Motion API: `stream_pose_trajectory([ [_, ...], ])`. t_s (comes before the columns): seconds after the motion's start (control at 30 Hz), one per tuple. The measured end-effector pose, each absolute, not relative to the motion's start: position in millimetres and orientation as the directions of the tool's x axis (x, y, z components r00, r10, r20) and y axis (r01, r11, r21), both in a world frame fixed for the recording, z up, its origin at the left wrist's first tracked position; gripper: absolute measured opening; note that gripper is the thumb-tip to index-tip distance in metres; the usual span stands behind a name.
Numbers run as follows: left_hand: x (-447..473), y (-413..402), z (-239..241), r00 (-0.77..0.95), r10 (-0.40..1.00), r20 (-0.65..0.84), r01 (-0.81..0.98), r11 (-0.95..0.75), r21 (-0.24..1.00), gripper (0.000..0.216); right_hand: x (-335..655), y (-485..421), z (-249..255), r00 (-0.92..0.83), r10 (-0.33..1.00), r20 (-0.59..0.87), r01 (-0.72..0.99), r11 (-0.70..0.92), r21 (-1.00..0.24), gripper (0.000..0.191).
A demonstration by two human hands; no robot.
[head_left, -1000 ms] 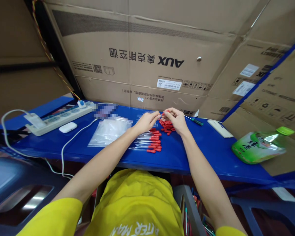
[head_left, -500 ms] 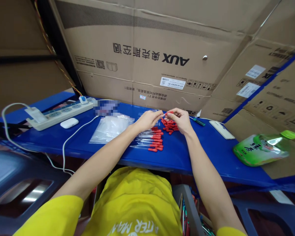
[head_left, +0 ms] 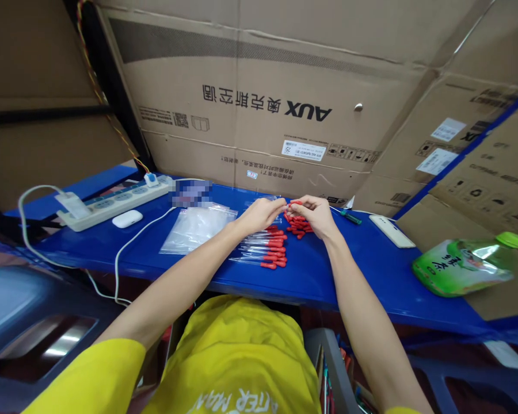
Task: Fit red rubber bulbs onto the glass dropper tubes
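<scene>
My left hand and my right hand meet fingertip to fingertip above the blue table. The left fingers pinch a thin clear tube. The right fingers pinch a small red cap at the tube's end. Just under the right hand lies a loose pile of red caps. A row of clear tubes with red caps lies below the left wrist. A stack of clear plastic bags sits to the left of the hands.
A white power strip with a cable and a white earbud case lie at the left. A white phone, a green-handled tool and a green bottle lie at the right. Cardboard boxes wall the back.
The two hands have stayed together at the same spot, fingertips drawing slightly closer. The view has shifted a little.
</scene>
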State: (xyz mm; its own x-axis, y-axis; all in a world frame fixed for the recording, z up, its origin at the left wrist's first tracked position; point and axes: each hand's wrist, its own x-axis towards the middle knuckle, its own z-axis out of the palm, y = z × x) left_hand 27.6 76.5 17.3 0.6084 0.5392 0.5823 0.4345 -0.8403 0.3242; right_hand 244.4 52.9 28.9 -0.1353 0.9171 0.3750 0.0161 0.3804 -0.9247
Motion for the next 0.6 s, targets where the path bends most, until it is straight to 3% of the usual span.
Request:
stream_pose_trajectory([
  [0.17, 32.7, 74.9, 16.6, 0.58, 0.558, 0.594, 0.375, -0.829, 0.414, 0.041, 237.7, 53.7, 29.2, -0.136, 0.918, 0.373, -0.01, 0.375, -0.927, 0.045],
  [0.3, 44.7, 72.4, 13.6, 0.419, 0.692, 0.588, 0.256, -0.711, 0.655, 0.051, 223.1, 54.2, 28.6, -0.126, 0.898, 0.421, -0.029, 0.421, -0.906, 0.047],
  [0.4, 48.4, 72.4, 12.7, 0.46, 0.729, 0.507, 0.165, -0.631, 0.758, 0.056, 216.1, 58.1, 26.2, -0.08, 0.867, 0.491, 0.015, 0.494, -0.87, 0.049],
  [0.5, 44.7, 74.6, 15.1, 0.51, 0.681, 0.525, 0.185, -0.683, 0.706, 0.059, 217.9, 63.0, 22.4, 0.016, 0.828, 0.561, 0.043, 0.56, -0.828, 0.053],
  [0.6, 38.5, 76.9, 18.4, 0.41, 0.686, 0.601, 0.308, -0.724, 0.616, 0.053, 225.3, 63.5, 18.8, -0.018, 0.823, 0.568, 0.204, 0.559, -0.804, 0.048],
])
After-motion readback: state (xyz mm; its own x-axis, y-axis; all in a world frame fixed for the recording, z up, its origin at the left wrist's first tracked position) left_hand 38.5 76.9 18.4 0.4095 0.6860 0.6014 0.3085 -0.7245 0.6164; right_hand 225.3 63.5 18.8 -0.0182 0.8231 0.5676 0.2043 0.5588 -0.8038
